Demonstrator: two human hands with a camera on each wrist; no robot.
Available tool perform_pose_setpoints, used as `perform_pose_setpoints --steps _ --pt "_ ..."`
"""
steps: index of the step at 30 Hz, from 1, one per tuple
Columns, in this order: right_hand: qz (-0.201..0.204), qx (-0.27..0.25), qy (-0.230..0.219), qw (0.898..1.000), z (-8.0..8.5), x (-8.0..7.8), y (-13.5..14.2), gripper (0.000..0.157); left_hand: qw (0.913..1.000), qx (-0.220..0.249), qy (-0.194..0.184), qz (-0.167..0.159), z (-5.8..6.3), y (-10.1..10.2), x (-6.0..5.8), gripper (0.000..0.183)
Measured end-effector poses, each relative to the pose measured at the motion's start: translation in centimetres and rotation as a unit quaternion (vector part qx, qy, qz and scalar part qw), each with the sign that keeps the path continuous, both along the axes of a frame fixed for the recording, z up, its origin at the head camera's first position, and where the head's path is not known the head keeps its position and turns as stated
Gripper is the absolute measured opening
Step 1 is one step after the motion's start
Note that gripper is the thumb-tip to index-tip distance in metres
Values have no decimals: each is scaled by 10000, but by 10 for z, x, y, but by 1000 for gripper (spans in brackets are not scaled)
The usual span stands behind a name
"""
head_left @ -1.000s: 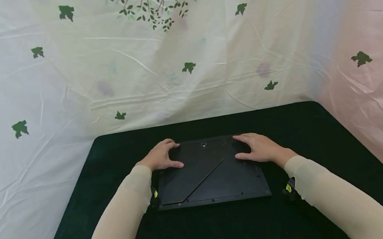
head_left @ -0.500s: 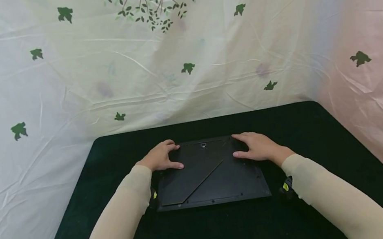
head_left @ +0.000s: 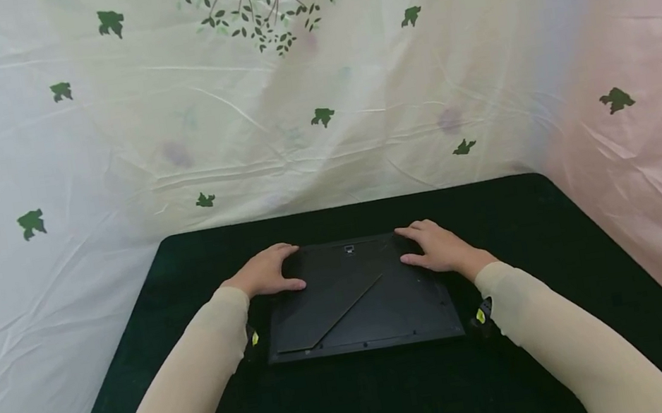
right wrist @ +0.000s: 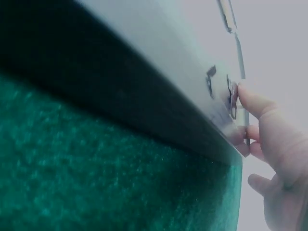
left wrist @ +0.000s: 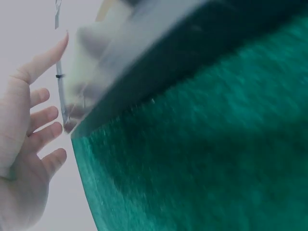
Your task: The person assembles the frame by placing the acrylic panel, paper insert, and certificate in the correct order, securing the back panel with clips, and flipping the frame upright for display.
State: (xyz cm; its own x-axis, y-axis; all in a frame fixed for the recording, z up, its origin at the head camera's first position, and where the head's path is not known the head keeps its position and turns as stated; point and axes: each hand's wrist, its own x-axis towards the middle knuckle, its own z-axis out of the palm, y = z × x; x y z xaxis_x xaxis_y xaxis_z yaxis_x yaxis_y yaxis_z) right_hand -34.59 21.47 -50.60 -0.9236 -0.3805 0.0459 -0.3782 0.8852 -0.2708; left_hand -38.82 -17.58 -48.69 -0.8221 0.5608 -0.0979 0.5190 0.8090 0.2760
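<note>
A black picture frame (head_left: 353, 310) lies back side up, its hinged stand (head_left: 340, 333) folded against the backing. Near its far left corner is my left hand (head_left: 265, 272), thumb spread from the fingers. Those fingers are loosely bent in the left wrist view, with a gap to the frame's corner (left wrist: 79, 118). My right hand (head_left: 440, 247) is at the far right side, fingertips at the far edge and thumb over the back. In the right wrist view, the right thumb (right wrist: 252, 100) reaches a small metal clip (right wrist: 232, 96) and the fingertips meet the corner.
A dark green cloth-covered table (head_left: 373, 400) lies under the frame. Behind it and at both sides hangs a pale curtain (head_left: 266, 116) with leaf prints. A small metal hanger (head_left: 349, 249) sits at the frame's far edge.
My left hand has shifted left, away from the frame's middle. The right hand has moved slightly up and left in the head view. The frame stays in nearly the same place.
</note>
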Motion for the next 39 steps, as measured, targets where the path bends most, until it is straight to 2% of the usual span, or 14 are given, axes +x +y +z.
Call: perform_pose_setpoints --steps 7,13,21,39 --pt "-41 -140 64 9999 -1 -3 -2 68 9999 -8 -80 -105 2 -7 23 86" --pt "-61 -295 1 9995 -3 -6 -6 67 9990 -175 -257 -308 -3 -3 37 96" --pt "-45 -345 -57 9994 -2 -4 -9 63 9989 -324 -222 -236 -11 -1 41 99" --pt "-93 -509 -214 9984 -5 -8 -6 56 9988 -397 -250 -151 -11 0 41 101"
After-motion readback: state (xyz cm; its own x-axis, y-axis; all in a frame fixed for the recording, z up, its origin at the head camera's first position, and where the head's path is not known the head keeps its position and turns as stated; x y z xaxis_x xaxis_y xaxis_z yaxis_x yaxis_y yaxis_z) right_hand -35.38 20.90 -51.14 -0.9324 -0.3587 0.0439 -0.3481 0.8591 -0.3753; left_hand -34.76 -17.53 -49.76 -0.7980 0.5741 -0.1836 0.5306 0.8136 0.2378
